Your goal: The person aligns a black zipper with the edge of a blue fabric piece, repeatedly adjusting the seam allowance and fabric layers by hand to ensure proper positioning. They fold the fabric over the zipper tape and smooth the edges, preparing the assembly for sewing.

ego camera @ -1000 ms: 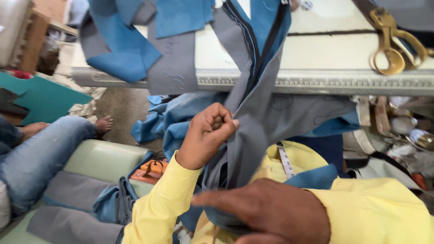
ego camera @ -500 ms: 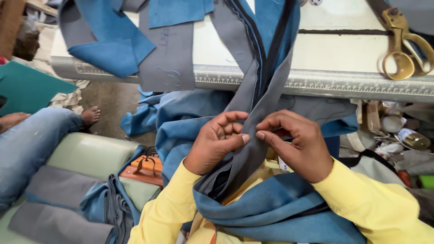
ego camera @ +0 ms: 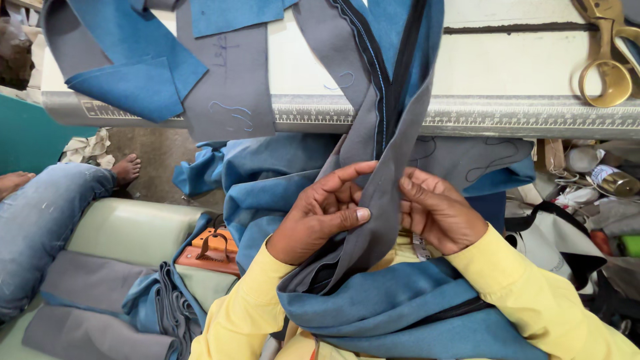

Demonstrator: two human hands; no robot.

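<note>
A long grey and blue fabric strip with a dark zip along it hangs from the worktable down into my lap. My left hand pinches its left edge between thumb and fingers. My right hand grips the right edge at the same height, fingers curled behind the cloth. Both arms wear yellow sleeves. More blue fabric lies bunched over my lap below the hands.
The worktable edge carries a printed ruler strip, with gold scissors at the far right. Blue and grey cut pieces hang over the table's left. Another person's jeans-clad leg and bare foot rest on a pale green seat at left.
My right hand has risen from my lap to the strip and now holds its right edge beside the left hand. The camera view has shifted slightly closer.
</note>
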